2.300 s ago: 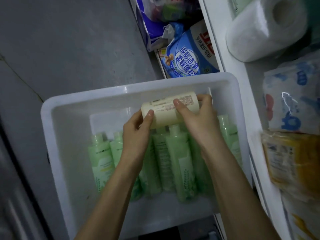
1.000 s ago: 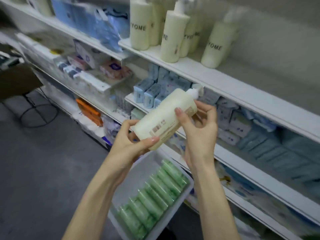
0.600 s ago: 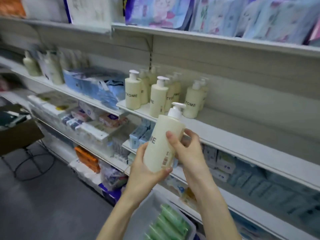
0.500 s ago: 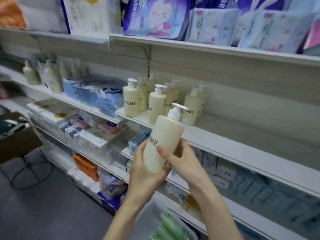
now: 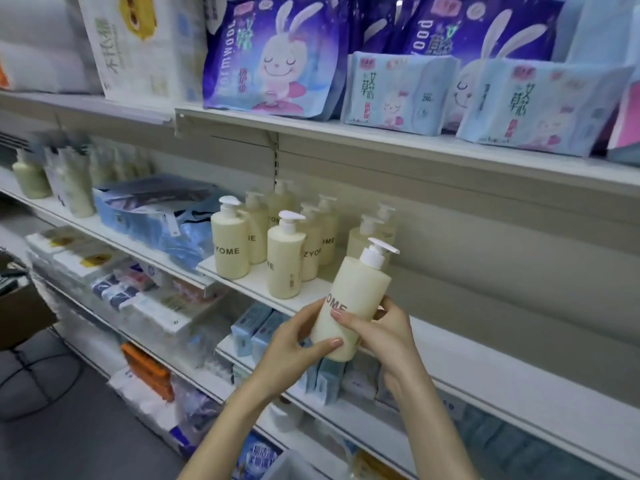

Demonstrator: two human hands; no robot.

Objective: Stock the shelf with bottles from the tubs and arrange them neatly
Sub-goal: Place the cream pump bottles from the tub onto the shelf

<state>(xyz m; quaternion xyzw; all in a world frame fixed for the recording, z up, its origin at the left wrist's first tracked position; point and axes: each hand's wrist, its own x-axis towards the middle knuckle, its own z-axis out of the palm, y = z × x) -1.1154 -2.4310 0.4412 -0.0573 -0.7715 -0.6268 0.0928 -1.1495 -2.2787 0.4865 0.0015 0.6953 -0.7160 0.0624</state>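
White metal shelf (image 5: 519, 393) stands in several tiers. Top tier: two purple packs (image 5: 273, 53) printed with rabbits and two blue packs (image 5: 398, 91); a pink item at the right edge is cut off. Middle tier: about eight cream bottles (image 5: 230, 244) stand upright in a cluster, the rear ones overlapping and blurred. One held bottle (image 5: 349, 306), lettered "OME", is tilted in front of that tier, just right of the cluster and clear of the board. Left hand (image 5: 287, 351) cups its base, thumb across the front. Right hand (image 5: 384, 337) grips its side, fingers curled. Tub (image 5: 294, 465): one pale corner at the bottom edge, contents out of view. Lower tiers are too blurred to itemise.
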